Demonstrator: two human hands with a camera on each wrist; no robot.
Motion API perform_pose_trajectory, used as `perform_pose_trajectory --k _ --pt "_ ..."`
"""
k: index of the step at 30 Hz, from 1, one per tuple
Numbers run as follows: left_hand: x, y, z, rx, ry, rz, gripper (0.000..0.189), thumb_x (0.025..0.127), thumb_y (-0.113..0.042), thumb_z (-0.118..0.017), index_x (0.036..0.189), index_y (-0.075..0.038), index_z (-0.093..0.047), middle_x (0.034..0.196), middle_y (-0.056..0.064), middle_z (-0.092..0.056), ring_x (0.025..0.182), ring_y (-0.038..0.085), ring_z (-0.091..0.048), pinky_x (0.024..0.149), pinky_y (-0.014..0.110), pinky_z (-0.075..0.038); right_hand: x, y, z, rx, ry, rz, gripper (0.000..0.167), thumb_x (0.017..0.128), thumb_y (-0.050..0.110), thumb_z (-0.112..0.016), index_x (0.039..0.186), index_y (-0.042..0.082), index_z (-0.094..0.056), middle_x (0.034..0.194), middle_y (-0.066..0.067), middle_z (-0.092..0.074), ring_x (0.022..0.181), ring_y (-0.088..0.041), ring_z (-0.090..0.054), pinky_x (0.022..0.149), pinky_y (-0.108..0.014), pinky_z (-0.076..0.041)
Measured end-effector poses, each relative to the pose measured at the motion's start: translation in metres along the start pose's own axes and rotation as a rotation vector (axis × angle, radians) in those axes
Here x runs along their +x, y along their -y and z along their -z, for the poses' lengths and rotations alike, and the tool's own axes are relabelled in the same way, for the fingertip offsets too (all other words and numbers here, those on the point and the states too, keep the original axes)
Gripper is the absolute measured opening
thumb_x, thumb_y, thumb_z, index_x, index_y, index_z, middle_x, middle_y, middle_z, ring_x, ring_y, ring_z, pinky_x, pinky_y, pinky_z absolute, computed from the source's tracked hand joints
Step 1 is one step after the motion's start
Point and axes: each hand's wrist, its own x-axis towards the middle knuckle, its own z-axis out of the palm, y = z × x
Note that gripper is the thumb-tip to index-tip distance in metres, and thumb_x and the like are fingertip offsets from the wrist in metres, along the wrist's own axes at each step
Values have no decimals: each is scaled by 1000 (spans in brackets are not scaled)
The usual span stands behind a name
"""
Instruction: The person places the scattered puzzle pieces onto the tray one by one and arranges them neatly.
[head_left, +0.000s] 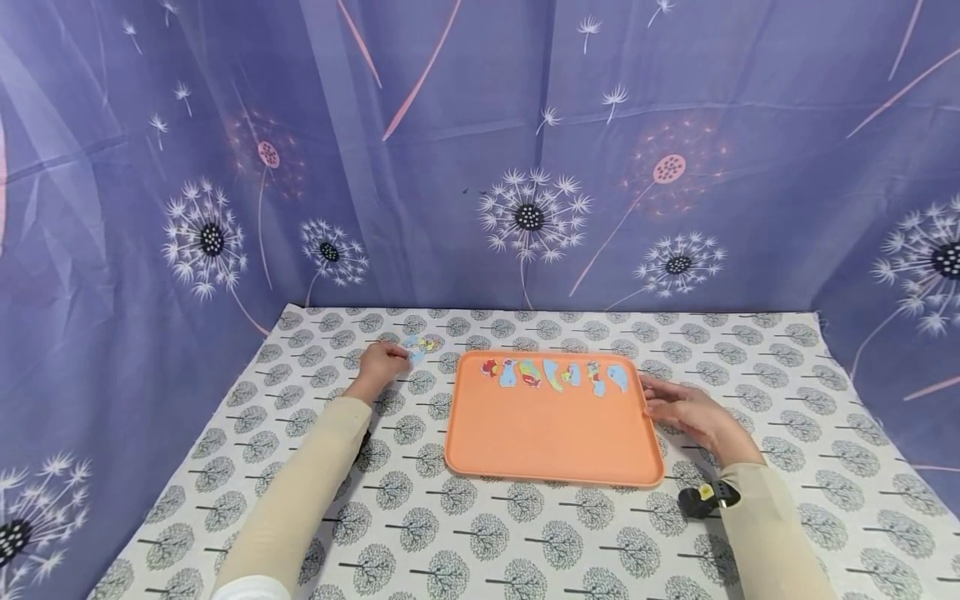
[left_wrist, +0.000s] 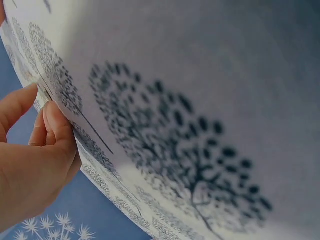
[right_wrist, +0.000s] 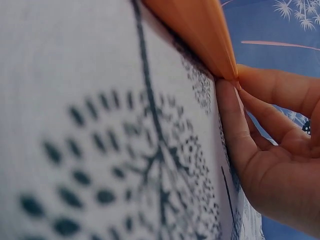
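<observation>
A shallow orange tray [head_left: 555, 442] lies on the table. Along its far side runs a row of flat, irregular cut-out pieces [head_left: 551, 375] in light blue, red and yellow-green. My right hand [head_left: 693, 417] holds the tray's right edge; in the right wrist view, the thumb and a finger meet at the orange rim [right_wrist: 227, 65]. Left of the tray, my left hand [head_left: 382, 367] reaches to more light-blue and yellow cut-outs [head_left: 420, 346], fingertips right at them. The left wrist view shows its thumb and fingers close together at the cloth; I cannot tell whether they pinch a piece.
A white cloth with grey tree prints [head_left: 487, 542] covers the table. Behind and at both sides hangs a purple-blue curtain with dandelion prints [head_left: 450, 208]. A small black device [head_left: 705, 497] is strapped at the right wrist.
</observation>
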Motion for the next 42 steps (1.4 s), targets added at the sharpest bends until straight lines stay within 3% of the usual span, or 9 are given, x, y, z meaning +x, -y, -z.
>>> perform_pose_trajectory --k 7,11,15,24,33,42 --pt "0 1 -4 31 10 -22 22 86 -3 -66 108 0 -68 110 19 -62 94 32 -61 74 39 -57 1 -2 -1 -18 -11 -17 75 90 5 -64 151 2 -20 138 -27 -42 102 -9 -59 98 -29 -50" --pt "0 -2 -4 35 11 -31 23 87 -2 -65 109 1 -67 109 19 -62 96 32 -60 75 40 -56 1 -1 0 -33 1 -8 76 90 6 -64 151 2 -20 139 -28 -41 104 -11 -59 102 -35 -48" --pt "1 -2 -5 7 -3 -48 21 87 0 -64 107 2 -68 109 19 -63 96 31 -61 76 38 -57 0 0 1 -42 11 11 75 89 6 -64 151 1 -20 139 -29 -41 105 -11 -59 104 -38 -46" --pt "-3 -8 -10 -104 -25 -48 20 92 -3 -57 109 3 -66 106 18 -59 79 20 -57 67 31 -52 0 -1 0 -10 8 15 75 89 4 -64 151 0 -20 139 -30 -39 103 -11 -60 99 -31 -50" --pt "-7 -18 -20 -243 23 -38 24 93 -3 -57 115 3 -61 104 16 -55 96 30 -60 87 39 -56 3 -1 3 -20 29 28 76 90 4 -63 151 1 -19 140 -31 -38 105 -11 -59 101 -33 -48" --pt "-13 -34 -30 -361 137 -7 37 93 2 -56 129 -1 -58 96 10 -53 87 26 -61 86 39 -57 3 -2 2 -42 8 4 77 89 8 -65 151 4 -21 140 -28 -40 108 -14 -58 109 -48 -39"
